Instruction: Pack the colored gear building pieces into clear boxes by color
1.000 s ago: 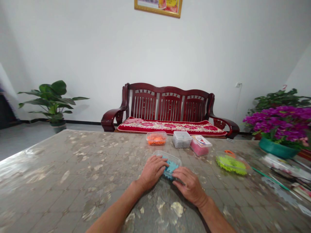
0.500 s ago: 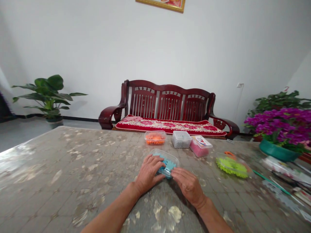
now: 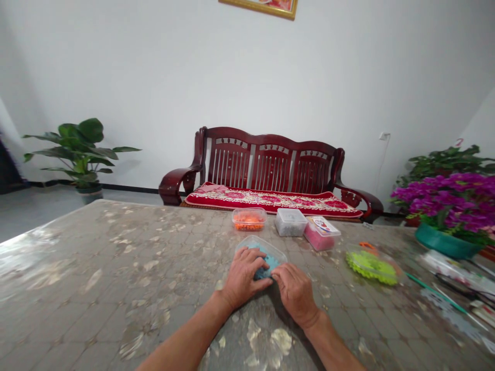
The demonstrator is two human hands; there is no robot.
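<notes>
A clear plastic box with light-blue pieces inside sits on the table in front of me. My left hand lies across its left part, fingers over the top and thumb along the near side, gripping it. At the near right corner my right hand has its fingertips pinched together on the box's edge. Whether the pinch is on a lid or on the rim, I cannot tell. Both hands cover much of the box's near side.
Behind the box stand a tub of orange pieces, a clear box of grey pieces and a pink-filled box. To the right are a tub of lime-green pieces, a green stick and a flower pot. A wooden bench stands beyond the table.
My right hand's fingers have drawn into a tighter pinch at the box's near right corner. My left hand stays on the box. The view has shifted slightly.
</notes>
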